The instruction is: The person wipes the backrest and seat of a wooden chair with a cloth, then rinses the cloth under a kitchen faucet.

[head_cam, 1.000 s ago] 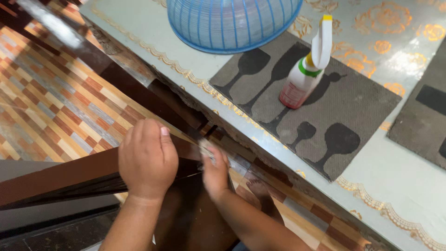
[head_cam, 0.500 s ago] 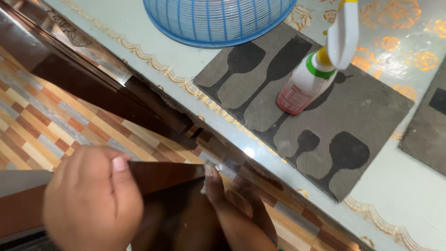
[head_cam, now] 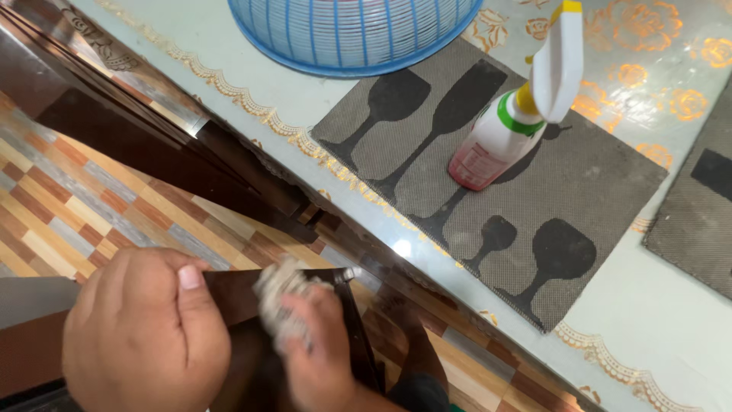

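Two hands work at lower left of the frame, below the counter [head_cam: 671, 305] edge. Dark brown chair back [head_cam: 236, 294] runs left to right, its top edge ending at a corner lower centre. Left hand [head_cam: 145, 336] has fingers curled shut over that edge. Right hand [head_cam: 316, 358], blurred, has fingers closed on a crumpled grey cloth [head_cam: 278, 294], pressed on the chair top just right of the left thumb, near the corner.

We see bare placemat [head_cam: 602, 191] right of the spray bottle [head_cam: 499, 133]; the blue basket [head_cam: 351, 30] blocks the table's [head_cam: 671, 305] far side.
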